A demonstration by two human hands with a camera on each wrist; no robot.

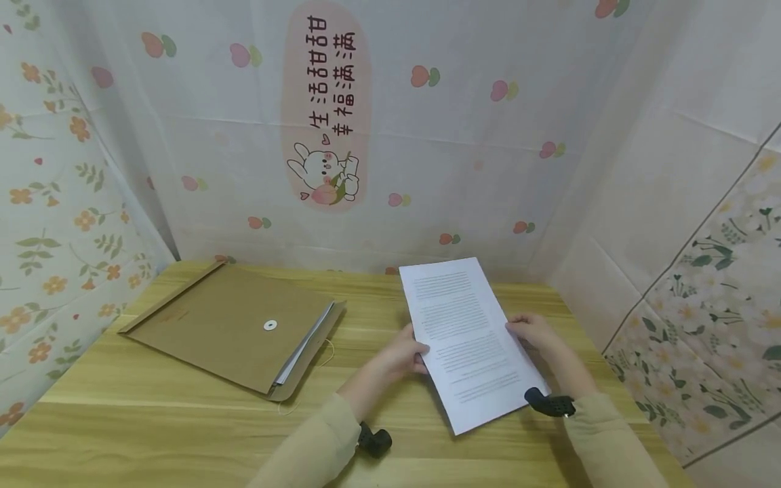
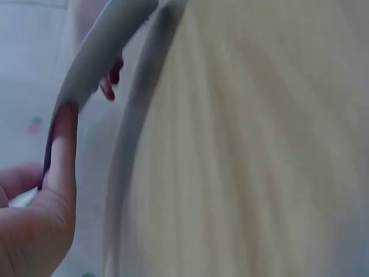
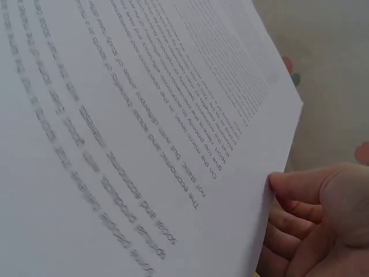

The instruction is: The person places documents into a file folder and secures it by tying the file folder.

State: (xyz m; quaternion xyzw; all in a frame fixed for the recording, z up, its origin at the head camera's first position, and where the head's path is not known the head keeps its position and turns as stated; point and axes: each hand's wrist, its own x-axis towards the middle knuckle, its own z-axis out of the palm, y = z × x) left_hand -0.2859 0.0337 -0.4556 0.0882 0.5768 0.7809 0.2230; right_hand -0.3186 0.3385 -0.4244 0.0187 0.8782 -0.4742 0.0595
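Note:
Both hands hold a printed sheaf of white paper [image 1: 460,339] above the right part of the table, tilted with its text side up. At its left edge, my left hand [image 1: 403,352] pinches the paper, thumb on top and fingers beneath. My right hand [image 1: 537,333] grips the opposite long edge. In the right wrist view the right thumb [image 3: 305,183] presses the paper's edge while the other fingers curl behind it. Seen edge-on in the left wrist view, the paper [image 2: 98,57] bends slightly over the left hand [image 2: 46,213].
A brown document envelope [image 1: 226,325] lies on the wooden table [image 1: 183,434] at the left. White papers [image 1: 305,344] show at its open right end, beside a flap with a loose string [image 1: 329,352]. A patterned cloth [image 1: 378,163] hangs behind the table.

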